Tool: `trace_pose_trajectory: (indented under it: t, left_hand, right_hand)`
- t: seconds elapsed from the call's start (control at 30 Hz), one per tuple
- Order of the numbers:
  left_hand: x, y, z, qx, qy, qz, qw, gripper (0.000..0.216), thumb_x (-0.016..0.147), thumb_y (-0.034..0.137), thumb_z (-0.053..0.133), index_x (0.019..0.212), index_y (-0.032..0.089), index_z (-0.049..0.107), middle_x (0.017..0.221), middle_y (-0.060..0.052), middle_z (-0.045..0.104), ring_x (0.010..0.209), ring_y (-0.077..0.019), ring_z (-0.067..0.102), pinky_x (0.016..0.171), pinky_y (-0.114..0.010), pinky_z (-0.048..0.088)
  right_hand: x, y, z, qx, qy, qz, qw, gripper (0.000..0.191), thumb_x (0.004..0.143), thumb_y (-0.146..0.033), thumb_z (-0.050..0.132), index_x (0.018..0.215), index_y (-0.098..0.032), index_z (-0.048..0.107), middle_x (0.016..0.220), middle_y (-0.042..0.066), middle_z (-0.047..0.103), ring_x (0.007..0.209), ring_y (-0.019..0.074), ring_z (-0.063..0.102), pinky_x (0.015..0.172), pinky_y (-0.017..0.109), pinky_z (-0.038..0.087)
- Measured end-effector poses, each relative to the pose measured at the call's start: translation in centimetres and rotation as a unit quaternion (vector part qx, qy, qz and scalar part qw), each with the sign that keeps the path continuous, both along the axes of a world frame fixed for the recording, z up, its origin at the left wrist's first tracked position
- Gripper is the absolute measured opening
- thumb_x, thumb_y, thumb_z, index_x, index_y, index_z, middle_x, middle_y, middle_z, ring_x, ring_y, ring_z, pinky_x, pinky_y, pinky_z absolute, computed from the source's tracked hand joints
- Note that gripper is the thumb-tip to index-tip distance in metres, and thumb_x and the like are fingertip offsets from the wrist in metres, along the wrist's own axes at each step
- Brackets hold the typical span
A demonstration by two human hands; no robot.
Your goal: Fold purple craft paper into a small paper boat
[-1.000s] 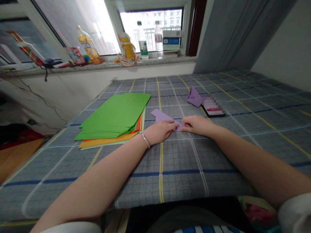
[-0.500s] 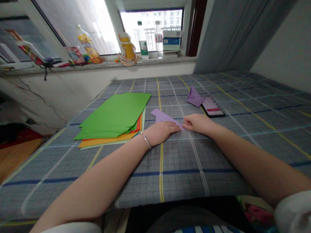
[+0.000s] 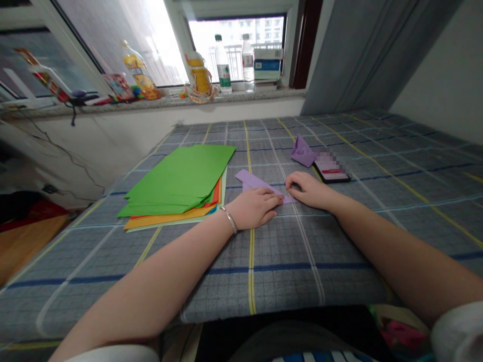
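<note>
A folded sheet of purple paper (image 3: 252,179) lies flat on the checked tablecloth. My left hand (image 3: 256,207) rests across its near side, fingers stretched out and pressing it down, and hides part of it. Just right of the paper's pointed end, my right hand (image 3: 307,189) hovers with thumb and forefinger curled and a gap between them; nothing shows in it. Beyond the right hand stands a folded purple paper piece (image 3: 302,152), next to a phone (image 3: 332,173) whose screen is partly blurred.
A stack of coloured paper (image 3: 181,176), green on top, lies to the left of my left hand. On the windowsill (image 3: 166,103) at the back stand several bottles, a yellow drinking cup (image 3: 201,78) and boxes (image 3: 267,65). The table's front edge runs close to my body.
My right hand has lifted slightly off the paper's pointed end, and its thumb and forefinger have parted. My left hand's fingers have spread a little while staying on the paper.
</note>
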State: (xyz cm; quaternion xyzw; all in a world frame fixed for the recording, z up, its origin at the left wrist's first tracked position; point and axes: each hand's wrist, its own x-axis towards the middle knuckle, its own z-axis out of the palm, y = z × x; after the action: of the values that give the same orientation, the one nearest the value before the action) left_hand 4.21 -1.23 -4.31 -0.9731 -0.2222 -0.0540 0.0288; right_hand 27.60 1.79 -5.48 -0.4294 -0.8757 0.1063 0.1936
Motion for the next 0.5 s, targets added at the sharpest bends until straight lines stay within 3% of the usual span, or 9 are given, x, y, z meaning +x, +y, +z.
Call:
trace_pose_trajectory:
  t: [0.2, 0.33, 0.5]
  left_hand:
    - [0.3, -0.1, -0.1, 0.003, -0.009, 0.006, 1.000, 0.040, 0.095, 0.030, 0.043, 0.129, 0.012, 0.053, 0.132, -0.010, 0.058, 0.122, -0.0245, 0.049, 0.105, -0.039, 0.039]
    - [0.2, 0.2, 0.1, 0.004, -0.005, -0.012, 1.000, 0.038, 0.096, 0.027, 0.040, 0.129, 0.014, 0.054, 0.136, -0.008, 0.056, 0.122, -0.0239, 0.048, 0.106, -0.039, 0.038]
    - [0.3, 0.4, 0.4, 0.015, 0.000, -0.025, 1.000, 0.037, 0.096, 0.025, 0.039, 0.128, 0.016, 0.055, 0.135, -0.006, 0.057, 0.120, -0.0239, 0.049, 0.104, -0.039, 0.039]
  right_hand:
    - [-1.0, -0.4, -0.8, -0.070, -0.036, -0.011, 0.997, 0.025, 0.078, -0.024, 0.057, 0.103, -0.022, 0.056, 0.140, 0.013, 0.045, 0.136, 0.0261, 0.034, 0.111, 0.051, 0.023]
    - [-1.6, -0.8, -0.5, -0.094, -0.074, -0.042, 0.992, 0.030, 0.080, -0.027, 0.055, 0.109, -0.021, 0.052, 0.149, 0.015, 0.036, 0.143, 0.0285, 0.022, 0.114, 0.056, 0.009]
    - [-1.8, -0.8, -0.1, -0.124, -0.108, -0.076, 0.983, 0.039, 0.077, -0.024, 0.052, 0.116, -0.020, 0.047, 0.154, 0.014, 0.029, 0.147, 0.0300, 0.010, 0.116, 0.055, 0.004]
